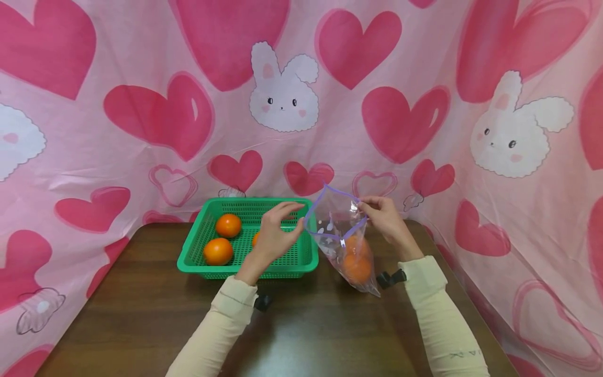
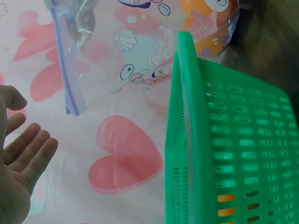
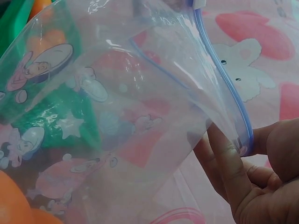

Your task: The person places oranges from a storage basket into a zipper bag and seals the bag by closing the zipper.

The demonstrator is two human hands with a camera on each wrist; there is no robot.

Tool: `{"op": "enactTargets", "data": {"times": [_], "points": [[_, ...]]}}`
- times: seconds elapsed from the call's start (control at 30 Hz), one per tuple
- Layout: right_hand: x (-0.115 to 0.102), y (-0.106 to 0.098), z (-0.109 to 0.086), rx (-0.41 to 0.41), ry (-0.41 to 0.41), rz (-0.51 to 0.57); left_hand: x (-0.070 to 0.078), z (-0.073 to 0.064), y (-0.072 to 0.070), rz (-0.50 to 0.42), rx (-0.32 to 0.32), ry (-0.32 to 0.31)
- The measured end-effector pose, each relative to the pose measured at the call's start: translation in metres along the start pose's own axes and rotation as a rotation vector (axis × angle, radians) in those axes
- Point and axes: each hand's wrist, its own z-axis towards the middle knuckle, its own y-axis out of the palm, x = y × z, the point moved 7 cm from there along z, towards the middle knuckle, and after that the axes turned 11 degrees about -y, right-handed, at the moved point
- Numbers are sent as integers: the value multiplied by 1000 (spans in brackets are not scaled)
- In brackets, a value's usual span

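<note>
A clear zip bag (image 1: 330, 252) with a purple-edged mouth hangs above the table, with oranges (image 1: 357, 268) in its lower part. My right hand (image 1: 388, 220) pinches the right side of the bag's rim between thumb and fingers, as the right wrist view also shows. Close to the left side of that rim is my left hand (image 1: 275, 233), its fingers extended and apart from the thumb. It holds nothing; in the left wrist view its fingers (image 2: 35, 151) stand apart from the bag. Behind it, a green basket (image 1: 247, 269) contains oranges (image 1: 228, 225), one partly hidden by the left hand.
Under the basket and bag lies a dark brown wooden table (image 1: 311, 335). A pink cloth (image 1: 330, 146) with hearts and rabbits hangs behind and along the sides. The basket stands left of the bag, near the table's back edge.
</note>
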Motion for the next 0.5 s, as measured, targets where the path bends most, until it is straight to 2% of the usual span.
{"op": "enactTargets", "data": {"times": [0.27,0.5], "points": [[0,1,0,-4,-21,6,-13,-6,-3,51,-17,-70],[1,3,-1,-10,-30,16,-33,-12,-5,94,-27,-152]]}}
